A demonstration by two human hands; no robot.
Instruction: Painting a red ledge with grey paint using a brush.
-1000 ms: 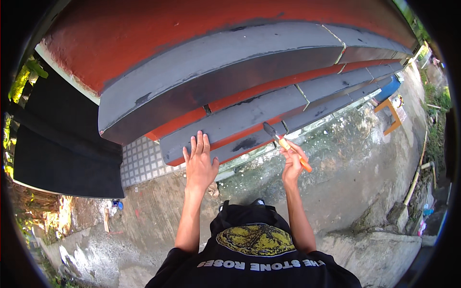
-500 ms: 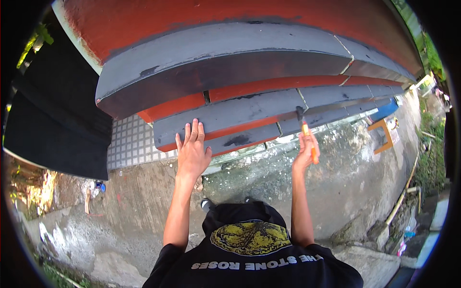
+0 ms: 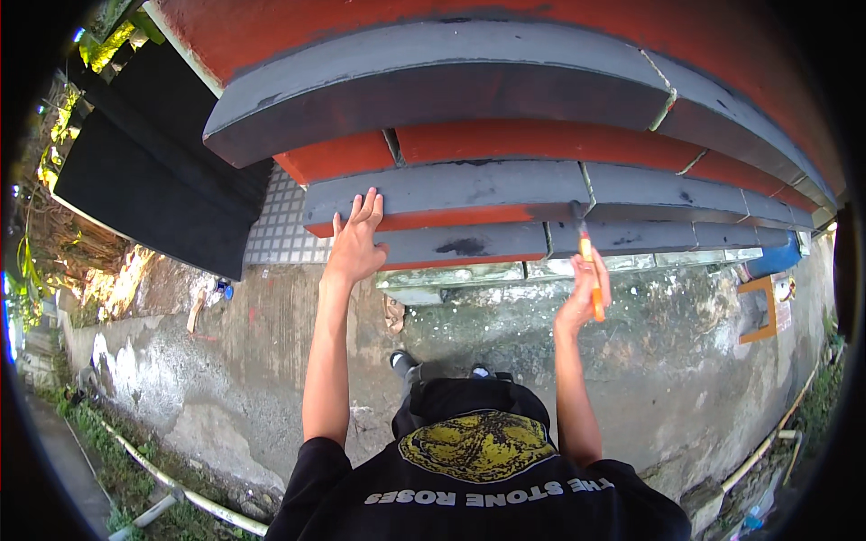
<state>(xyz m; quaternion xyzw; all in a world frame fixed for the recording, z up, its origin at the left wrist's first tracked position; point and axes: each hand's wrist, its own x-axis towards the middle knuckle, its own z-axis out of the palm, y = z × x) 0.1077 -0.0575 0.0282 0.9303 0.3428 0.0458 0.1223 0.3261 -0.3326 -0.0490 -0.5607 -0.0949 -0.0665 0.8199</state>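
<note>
A paintbrush [image 3: 586, 251] with a yellow-and-orange handle is gripped in my right hand [image 3: 582, 293], its grey-coated bristles pointing away from me. They meet the front edge of the middle grey ledge [image 3: 487, 187], just left of a pale vertical joint [image 3: 588, 187]. Left of the brush, the ledge's front face shows a red strip [image 3: 442, 217]; around the bristles and farther right it is grey. My left hand [image 3: 356, 239] rests at the ledge's left end, fingertips on its top and fingers apart, holding nothing.
An upper grey ledge [image 3: 451, 86] runs behind, below a red wall [image 3: 406, 9]. A lower grey step [image 3: 478, 242] lies nearer. At left are a black panel [image 3: 153, 162] and grey tiles [image 3: 289, 216]. An orange-yellow frame [image 3: 765, 311] and blue container [image 3: 776, 260] stand right.
The whole view has shifted and turned slightly. The brush stays at the ledge's front edge near the same joint, and my left hand remains at the ledge's left end.
</note>
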